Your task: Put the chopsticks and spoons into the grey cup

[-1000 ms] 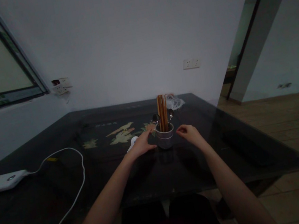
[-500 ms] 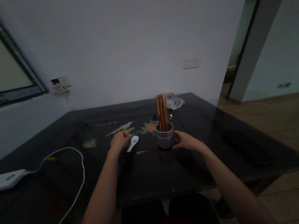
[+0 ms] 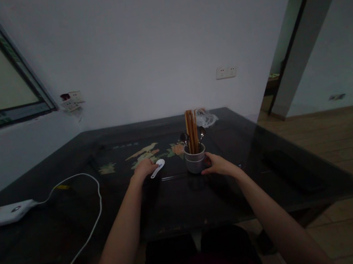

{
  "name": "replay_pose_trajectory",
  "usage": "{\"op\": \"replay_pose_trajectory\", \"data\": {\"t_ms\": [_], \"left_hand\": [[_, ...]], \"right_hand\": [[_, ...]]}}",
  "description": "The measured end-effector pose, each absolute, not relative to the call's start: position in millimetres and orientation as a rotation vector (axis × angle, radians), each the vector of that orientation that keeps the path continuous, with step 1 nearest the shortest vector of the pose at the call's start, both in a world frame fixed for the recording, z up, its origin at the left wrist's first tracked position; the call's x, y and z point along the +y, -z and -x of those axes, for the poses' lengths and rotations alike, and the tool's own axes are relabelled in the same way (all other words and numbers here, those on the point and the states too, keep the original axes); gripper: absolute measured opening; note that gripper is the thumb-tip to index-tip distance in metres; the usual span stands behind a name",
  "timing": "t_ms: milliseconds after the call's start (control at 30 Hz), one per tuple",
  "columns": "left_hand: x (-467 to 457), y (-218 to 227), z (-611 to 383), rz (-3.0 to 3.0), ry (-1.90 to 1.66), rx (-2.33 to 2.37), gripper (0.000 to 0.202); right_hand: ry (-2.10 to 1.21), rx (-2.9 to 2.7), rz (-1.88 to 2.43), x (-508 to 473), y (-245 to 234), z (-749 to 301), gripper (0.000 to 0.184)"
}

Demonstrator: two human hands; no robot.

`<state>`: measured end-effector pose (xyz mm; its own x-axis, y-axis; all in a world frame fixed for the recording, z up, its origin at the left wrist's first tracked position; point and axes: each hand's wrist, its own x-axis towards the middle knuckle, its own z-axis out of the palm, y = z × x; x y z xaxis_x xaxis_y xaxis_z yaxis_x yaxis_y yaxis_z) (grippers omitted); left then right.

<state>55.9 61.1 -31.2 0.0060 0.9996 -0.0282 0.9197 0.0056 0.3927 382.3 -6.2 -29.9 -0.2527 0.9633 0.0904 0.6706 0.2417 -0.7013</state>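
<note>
A white soup spoon (image 3: 159,165) lies on the dark table, its handle toward me. My left hand (image 3: 144,168) is at the spoon's left side, thumb and fingers drawn together at its edge; the fingertips are partly hidden. To the right of it stands a grey utensil cup (image 3: 196,163), upright on the table. Wooden chopsticks (image 3: 192,131) and two metal spoons (image 3: 201,132) stick up out of the cup. My right hand (image 3: 218,163) is curved round the cup's right side, with the thumb low near its base.
The dark glossy table (image 3: 183,208) has a printed bird and flowers. A crumpled clear plastic bag (image 3: 206,119) lies behind the cup. At left is a white power bank (image 3: 5,215) with a white cable (image 3: 99,200). A dark flat object (image 3: 292,170) lies at right.
My left hand has moved slightly right and nearer to me, bringing its fingers onto the spoon's edge. My right hand stays at the cup.
</note>
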Motion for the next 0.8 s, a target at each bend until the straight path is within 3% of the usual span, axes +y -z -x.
{"op": "replay_pose_trajectory", "data": {"t_ms": [333, 633, 800], "left_hand": [[60, 28, -58, -2.005, -0.307, 1.925, 0.017], [60, 26, -58, -1.975, -0.511, 1.944, 0.009], [55, 14, -67, -1.896, -0.770, 1.802, 0.022]], "right_hand": [[-0.821, -1.940, 1.440, -8, 26, -379, 0.076], [-0.772, -1.911, 1.429, -5, 32, -377, 0.070], [-0.760, -1.894, 1.434, -6, 32, -375, 0.068]]}}
